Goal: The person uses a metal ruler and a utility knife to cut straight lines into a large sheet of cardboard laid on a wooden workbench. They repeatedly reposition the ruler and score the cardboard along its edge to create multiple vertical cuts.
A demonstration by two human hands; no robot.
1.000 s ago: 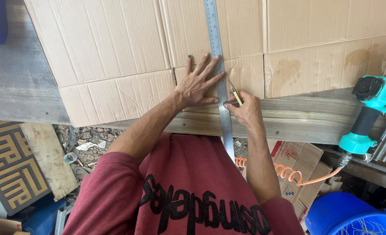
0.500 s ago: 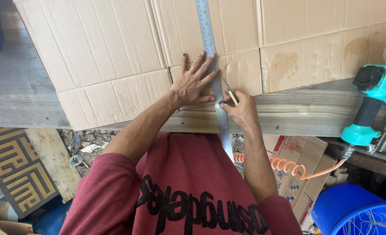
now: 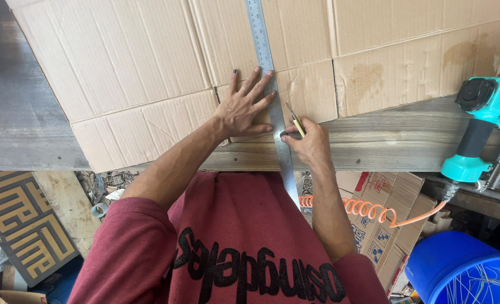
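I look down on a weathered grey plank bench (image 3: 30,135) that carries a flattened cardboard sheet (image 3: 126,67), creased and stained brown toward the right. A long steel ruler (image 3: 264,62) lies across the sheet, running from the top edge down past the near edge of the bench. At right, a teal air nailer (image 3: 483,121) rests on the bench edge, with a coiled orange hose (image 3: 374,213) trailing from its base. Below the bench: a blue bucket (image 3: 458,264) at lower right with thin pale strands inside, printed cartons (image 3: 382,225) beside it, a dark panel with a gold geometric pattern (image 3: 19,222) at lower left, and rubble with a roll of tape (image 3: 98,209) on the ground. My left hand (image 3: 243,110) is spread flat, fingers splayed, pressing on the sheet with its fingertips on the ruler's left edge. My right hand (image 3: 309,141) is closed around a slim yellow knife (image 3: 296,123), whose tip meets the sheet just right of the ruler, near the sheet's lower edge.
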